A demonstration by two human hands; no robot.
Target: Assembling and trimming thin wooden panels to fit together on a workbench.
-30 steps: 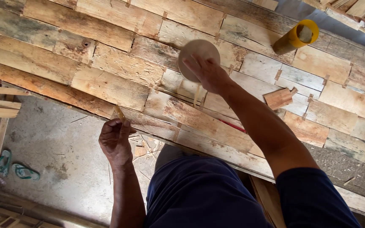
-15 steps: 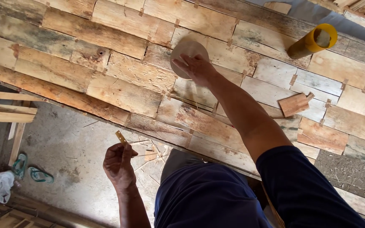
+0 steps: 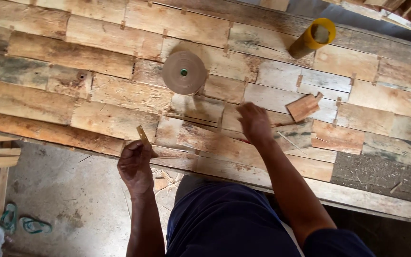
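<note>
Rough, patched veneer sheets cover the table [image 3: 96, 119], whose near edge drops to a dusty concrete floor [image 3: 63, 200]. Nearest, the left hand [image 3: 135, 166] curls closed, pinching a short tan strip [image 3: 142, 134] upright, while the right hand [image 3: 254, 123] lies palm-down, fingers loosely bent, holding nothing I can see. Farther off at eleven o'clock from the right hand lies a flat brown tape roll [image 3: 184, 73]; a yellow tube [image 3: 313, 38] sits at one o'clock, its far end hard to make out.

- One head-worn camera looks steeply down from above, fairly close.
- It faces a patchwork sheet of wood pieces [image 3: 120, 100], with the concrete floor [image 3: 63, 200] at lower left.
</note>
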